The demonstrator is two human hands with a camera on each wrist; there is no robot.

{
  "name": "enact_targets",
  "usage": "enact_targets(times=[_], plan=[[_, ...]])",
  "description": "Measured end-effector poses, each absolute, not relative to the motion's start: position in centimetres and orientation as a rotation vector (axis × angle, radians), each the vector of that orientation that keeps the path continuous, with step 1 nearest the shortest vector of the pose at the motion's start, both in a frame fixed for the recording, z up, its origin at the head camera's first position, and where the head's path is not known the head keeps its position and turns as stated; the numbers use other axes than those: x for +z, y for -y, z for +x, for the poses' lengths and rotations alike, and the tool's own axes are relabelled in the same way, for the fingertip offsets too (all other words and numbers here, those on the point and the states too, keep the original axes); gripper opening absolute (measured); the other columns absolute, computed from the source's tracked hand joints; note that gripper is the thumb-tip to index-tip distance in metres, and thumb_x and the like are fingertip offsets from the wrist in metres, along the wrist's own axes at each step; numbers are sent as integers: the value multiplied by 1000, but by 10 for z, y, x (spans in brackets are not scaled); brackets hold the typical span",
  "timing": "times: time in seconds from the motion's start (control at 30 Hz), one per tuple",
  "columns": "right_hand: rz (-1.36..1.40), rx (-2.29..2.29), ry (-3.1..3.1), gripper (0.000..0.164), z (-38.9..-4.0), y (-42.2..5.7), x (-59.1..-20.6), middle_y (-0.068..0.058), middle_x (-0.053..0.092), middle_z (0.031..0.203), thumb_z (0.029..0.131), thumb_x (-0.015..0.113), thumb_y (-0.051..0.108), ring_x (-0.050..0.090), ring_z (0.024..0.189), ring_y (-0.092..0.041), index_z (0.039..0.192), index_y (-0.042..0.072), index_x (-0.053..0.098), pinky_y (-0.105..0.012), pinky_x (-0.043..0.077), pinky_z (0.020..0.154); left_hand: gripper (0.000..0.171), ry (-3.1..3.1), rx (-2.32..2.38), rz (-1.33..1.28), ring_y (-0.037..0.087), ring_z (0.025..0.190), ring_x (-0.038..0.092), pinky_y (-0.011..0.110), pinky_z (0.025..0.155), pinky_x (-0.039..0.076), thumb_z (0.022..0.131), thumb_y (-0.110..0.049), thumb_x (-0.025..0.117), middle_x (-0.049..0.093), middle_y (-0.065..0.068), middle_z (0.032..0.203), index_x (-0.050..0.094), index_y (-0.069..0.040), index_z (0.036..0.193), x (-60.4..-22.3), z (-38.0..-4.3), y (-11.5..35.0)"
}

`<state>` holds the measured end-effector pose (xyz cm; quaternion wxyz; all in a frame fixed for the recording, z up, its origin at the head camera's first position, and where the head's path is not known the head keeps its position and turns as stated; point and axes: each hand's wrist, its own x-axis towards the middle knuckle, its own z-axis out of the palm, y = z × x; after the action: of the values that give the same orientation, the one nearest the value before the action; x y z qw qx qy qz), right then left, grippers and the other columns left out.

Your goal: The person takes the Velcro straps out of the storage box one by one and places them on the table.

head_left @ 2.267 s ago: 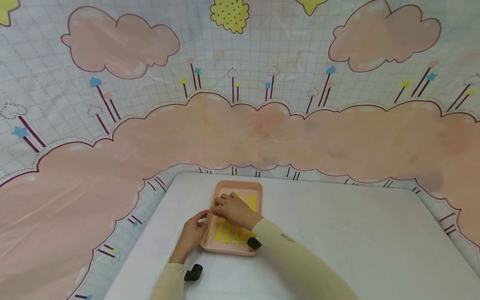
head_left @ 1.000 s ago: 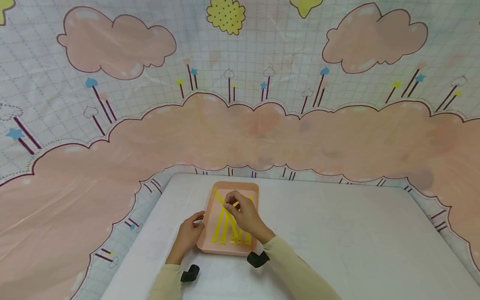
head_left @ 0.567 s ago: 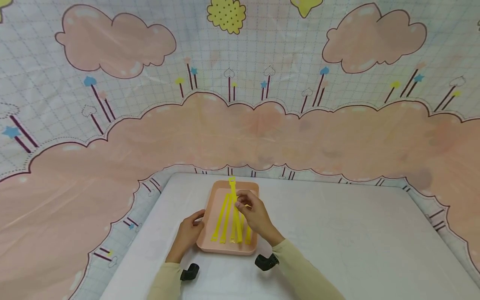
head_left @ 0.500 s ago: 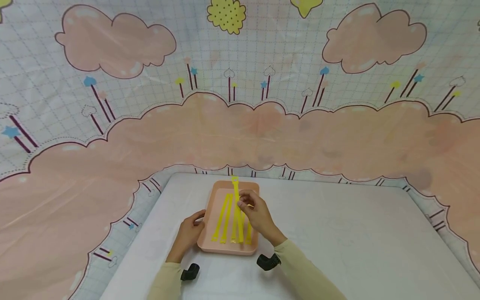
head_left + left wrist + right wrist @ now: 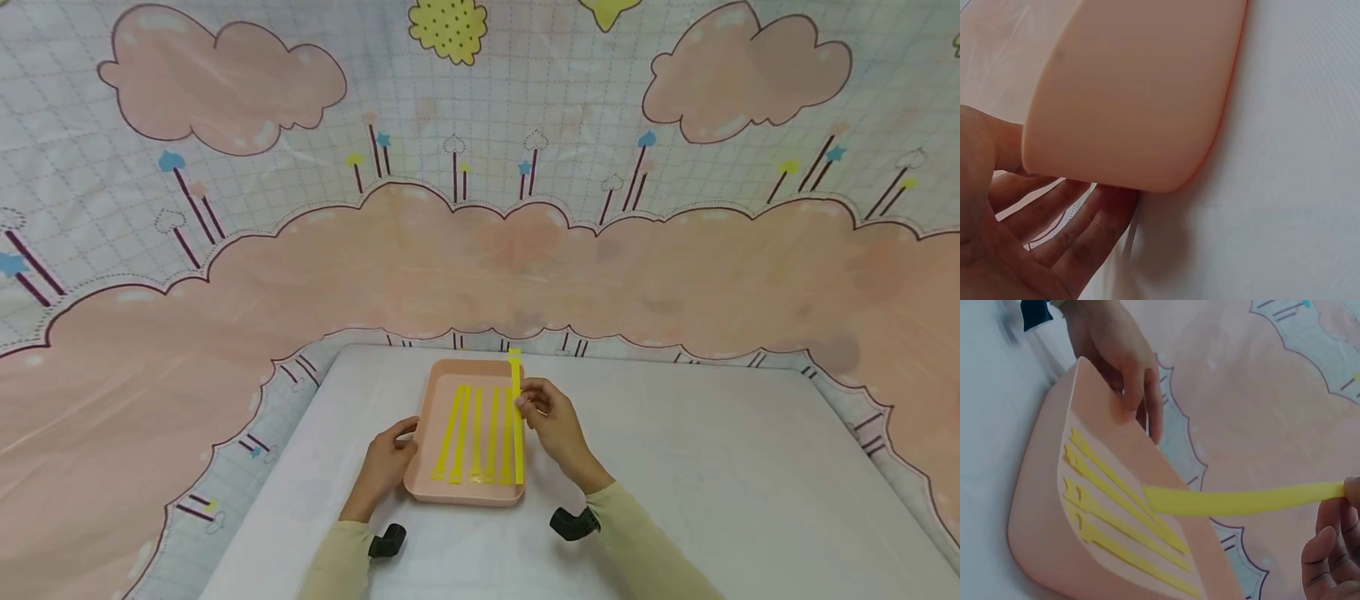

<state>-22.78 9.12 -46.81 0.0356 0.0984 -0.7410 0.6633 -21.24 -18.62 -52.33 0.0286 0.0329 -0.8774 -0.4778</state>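
In the head view, a shallow pink tray (image 5: 432, 417) lies on the white table with several yellow hook-and-loop cable ties (image 5: 477, 429) spread side by side along it. My left hand (image 5: 382, 467) holds the tray's left side, thumb at the rim and fingers against the outer wall (image 5: 1122, 94) in the left wrist view. Thumb and fingertips of my right hand (image 5: 557, 425) pinch another yellow cable tie (image 5: 516, 375) near its middle. That tie stands lengthwise over the tray's right edge, slotted head at the far end. In the right wrist view its strip (image 5: 1241, 501) stretches across above the tray.
The white table (image 5: 712, 467) extends to the right of the tray. Behind it hangs a patterned cloth (image 5: 570, 275) with clouds and stars. Black wrist mounts (image 5: 575, 523) stick out below both hands.
My right hand has lifted the cable tie from the tray's left side, turned it lengthwise and carried it right, over the tray's right edge. My left hand stays at the tray's left side.
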Motion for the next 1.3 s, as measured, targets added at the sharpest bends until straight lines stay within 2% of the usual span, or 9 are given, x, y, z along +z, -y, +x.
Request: enact_targets(times=[0.57, 0.8, 1.03, 1.3], plan=[[48, 2069, 2322, 26, -226, -149, -485, -3, 59, 90, 98, 60, 11, 57, 77, -11, 120, 0, 56, -24, 49, 67, 47, 2694, -1522, 28, 33, 108, 67, 42, 85, 57, 90, -3, 57, 63, 19, 131, 57, -4, 136, -521, -218, 172], [-127, 2039, 2435, 25, -229, -167, -495, -1, 63, 93, 99, 58, 12, 58, 85, -14, 123, 5, 56, -26, 52, 72, 43, 2664, -1619, -7, 34, 106, 67, 34, 74, 58, 93, -4, 58, 63, 22, 129, 56, -2, 136, -523, -219, 169], [-81, 2091, 2440, 31, -231, -179, -501, 2, 63, 91, 98, 59, 11, 59, 82, -11, 126, 0, 56, -26, 52, 71, 43, 2666, -1618, -23, 30, 106, 67, 33, 77, 58, 94, -7, 59, 63, 18, 129, 57, -6, 137, -528, -227, 163], [-169, 2110, 2473, 30, -239, -183, -508, 1, 64, 94, 98, 60, 13, 61, 84, -12, 125, 1, 57, -25, 53, 70, 44, 2671, -1615, -25, 31, 107, 67, 37, 82, 58, 93, -5, 58, 64, 19, 129, 58, -7, 137, -532, -230, 162]])
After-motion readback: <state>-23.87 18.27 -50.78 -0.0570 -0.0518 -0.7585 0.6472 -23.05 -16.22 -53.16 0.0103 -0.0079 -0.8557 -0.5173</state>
